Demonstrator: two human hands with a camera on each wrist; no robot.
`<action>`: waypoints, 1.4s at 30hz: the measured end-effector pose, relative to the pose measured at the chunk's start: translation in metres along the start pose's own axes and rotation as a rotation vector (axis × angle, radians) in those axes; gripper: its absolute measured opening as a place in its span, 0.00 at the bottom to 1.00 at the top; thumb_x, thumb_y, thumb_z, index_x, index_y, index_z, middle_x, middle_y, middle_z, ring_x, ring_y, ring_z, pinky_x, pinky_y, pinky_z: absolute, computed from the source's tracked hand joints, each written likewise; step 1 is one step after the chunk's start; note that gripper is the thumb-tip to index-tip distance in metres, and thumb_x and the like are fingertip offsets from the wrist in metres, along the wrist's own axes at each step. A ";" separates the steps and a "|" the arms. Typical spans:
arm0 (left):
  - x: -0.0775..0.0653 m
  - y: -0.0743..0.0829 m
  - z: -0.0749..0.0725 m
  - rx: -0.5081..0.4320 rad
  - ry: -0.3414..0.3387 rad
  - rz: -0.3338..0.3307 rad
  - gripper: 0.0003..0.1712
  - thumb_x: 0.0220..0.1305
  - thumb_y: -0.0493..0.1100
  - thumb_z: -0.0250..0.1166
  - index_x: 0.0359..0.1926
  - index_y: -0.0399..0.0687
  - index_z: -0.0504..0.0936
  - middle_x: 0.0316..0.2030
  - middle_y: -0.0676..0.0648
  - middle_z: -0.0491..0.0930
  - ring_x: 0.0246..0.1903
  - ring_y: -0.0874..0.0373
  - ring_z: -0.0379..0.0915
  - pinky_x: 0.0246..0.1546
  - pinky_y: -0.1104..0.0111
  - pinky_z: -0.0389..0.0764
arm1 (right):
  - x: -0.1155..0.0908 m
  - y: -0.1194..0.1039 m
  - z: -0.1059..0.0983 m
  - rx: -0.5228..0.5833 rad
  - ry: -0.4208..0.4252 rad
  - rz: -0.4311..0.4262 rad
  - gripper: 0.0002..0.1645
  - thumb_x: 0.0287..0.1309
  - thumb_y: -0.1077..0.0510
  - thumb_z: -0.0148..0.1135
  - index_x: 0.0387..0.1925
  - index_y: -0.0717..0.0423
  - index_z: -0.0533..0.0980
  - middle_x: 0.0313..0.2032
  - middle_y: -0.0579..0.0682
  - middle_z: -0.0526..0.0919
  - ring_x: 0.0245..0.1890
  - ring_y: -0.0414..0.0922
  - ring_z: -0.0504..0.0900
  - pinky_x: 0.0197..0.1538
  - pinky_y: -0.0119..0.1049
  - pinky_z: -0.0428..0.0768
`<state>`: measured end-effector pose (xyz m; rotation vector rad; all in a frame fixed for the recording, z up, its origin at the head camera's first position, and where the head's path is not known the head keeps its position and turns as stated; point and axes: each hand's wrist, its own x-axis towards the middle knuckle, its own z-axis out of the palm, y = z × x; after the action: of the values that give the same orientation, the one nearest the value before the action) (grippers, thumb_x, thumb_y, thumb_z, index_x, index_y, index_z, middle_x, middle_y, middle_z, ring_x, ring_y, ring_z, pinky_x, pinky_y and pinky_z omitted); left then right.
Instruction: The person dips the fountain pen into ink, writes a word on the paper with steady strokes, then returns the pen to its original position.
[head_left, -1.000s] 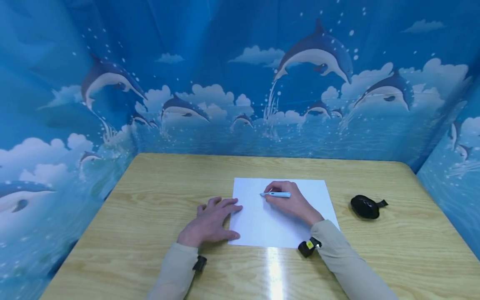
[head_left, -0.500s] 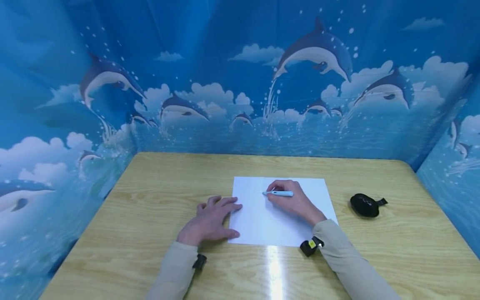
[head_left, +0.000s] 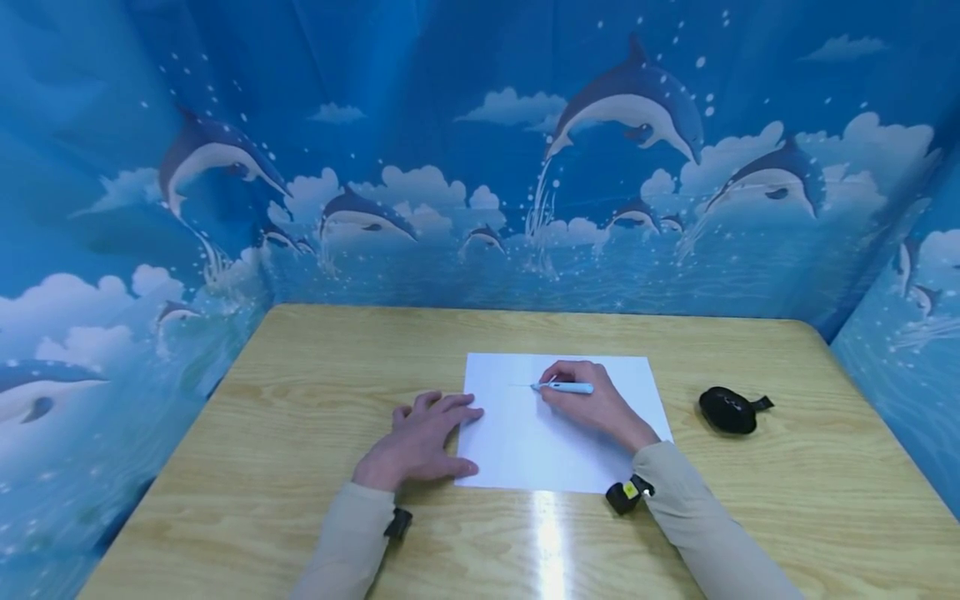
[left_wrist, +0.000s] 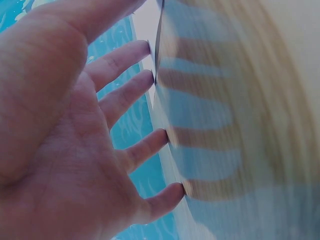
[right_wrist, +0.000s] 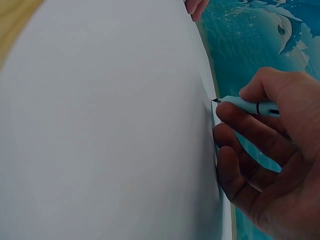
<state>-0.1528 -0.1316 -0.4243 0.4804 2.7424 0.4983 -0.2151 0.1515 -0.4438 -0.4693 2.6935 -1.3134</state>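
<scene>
A sheet of white paper [head_left: 517, 450] lies on the wooden table. My right hand [head_left: 592, 404] pinches a light blue fountain pen [head_left: 572, 387] between thumb and fingers, its dark nib [right_wrist: 216, 100] right at the paper in the right wrist view. A thin, short line [head_left: 519, 385] runs leftward from the nib. At the paper's left edge my left hand [head_left: 420, 442] rests with spread fingers, thumb and index tip over the sheet. The left wrist view shows this hand's fingertips [left_wrist: 176, 192] touching down, some on the paper's edge and some on bare wood.
A black, rounded object with a short strap [head_left: 729, 411] lies right of the paper. The wooden table [head_left: 315, 375] extends around the sheet, with a blue dolphin-print curtain [head_left: 420, 167] behind and at both sides. Black wrist cameras [head_left: 622, 497] sit at the sleeves.
My right hand has slid a little to the right with the pen, and the line behind the nib has grown longer. The left hand has stayed in place.
</scene>
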 end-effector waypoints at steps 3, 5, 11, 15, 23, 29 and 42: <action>0.000 0.000 0.000 -0.006 -0.001 -0.003 0.42 0.58 0.61 0.74 0.72 0.66 0.71 0.78 0.55 0.61 0.79 0.38 0.47 0.70 0.31 0.53 | -0.001 0.001 -0.001 0.004 -0.001 0.008 0.09 0.64 0.53 0.67 0.44 0.49 0.85 0.47 0.47 0.89 0.53 0.49 0.85 0.58 0.51 0.80; -0.001 0.000 0.000 -0.011 -0.001 -0.004 0.42 0.58 0.61 0.74 0.72 0.66 0.71 0.78 0.55 0.61 0.79 0.38 0.47 0.71 0.31 0.53 | -0.002 0.001 -0.001 0.001 0.000 0.010 0.09 0.64 0.53 0.67 0.44 0.49 0.85 0.47 0.48 0.89 0.53 0.49 0.85 0.58 0.51 0.80; -0.002 0.000 0.001 -0.012 0.006 0.002 0.42 0.58 0.60 0.75 0.72 0.66 0.72 0.78 0.56 0.61 0.79 0.39 0.48 0.70 0.32 0.53 | -0.004 0.001 -0.002 -0.021 0.014 0.039 0.08 0.63 0.52 0.67 0.42 0.48 0.85 0.43 0.47 0.89 0.46 0.45 0.84 0.50 0.43 0.81; -0.002 0.001 0.001 -0.015 0.010 0.008 0.42 0.58 0.60 0.75 0.72 0.65 0.72 0.78 0.56 0.62 0.78 0.38 0.48 0.69 0.32 0.54 | -0.005 0.002 -0.002 -0.027 0.017 0.058 0.08 0.63 0.52 0.67 0.41 0.48 0.85 0.42 0.47 0.89 0.43 0.44 0.83 0.48 0.40 0.80; -0.001 0.000 0.002 -0.010 0.015 0.010 0.42 0.57 0.60 0.76 0.72 0.65 0.72 0.77 0.56 0.62 0.78 0.39 0.49 0.69 0.32 0.55 | -0.006 0.003 -0.004 -0.026 0.024 0.072 0.09 0.63 0.52 0.67 0.42 0.49 0.86 0.43 0.47 0.89 0.46 0.45 0.84 0.49 0.41 0.80; -0.001 0.001 0.001 -0.013 0.017 0.009 0.42 0.57 0.60 0.76 0.72 0.65 0.73 0.77 0.56 0.62 0.78 0.39 0.49 0.69 0.32 0.54 | -0.006 0.005 -0.005 -0.030 0.024 0.079 0.08 0.63 0.52 0.67 0.42 0.49 0.86 0.43 0.47 0.89 0.44 0.45 0.84 0.48 0.39 0.80; 0.000 0.000 0.001 -0.017 0.017 0.014 0.42 0.58 0.60 0.75 0.72 0.65 0.72 0.78 0.56 0.62 0.78 0.38 0.48 0.69 0.32 0.53 | -0.009 0.008 -0.009 -0.031 0.027 0.070 0.08 0.63 0.53 0.67 0.42 0.48 0.85 0.43 0.47 0.89 0.45 0.45 0.84 0.48 0.39 0.79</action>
<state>-0.1521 -0.1315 -0.4252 0.4933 2.7503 0.5308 -0.2106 0.1654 -0.4447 -0.3598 2.7292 -1.2704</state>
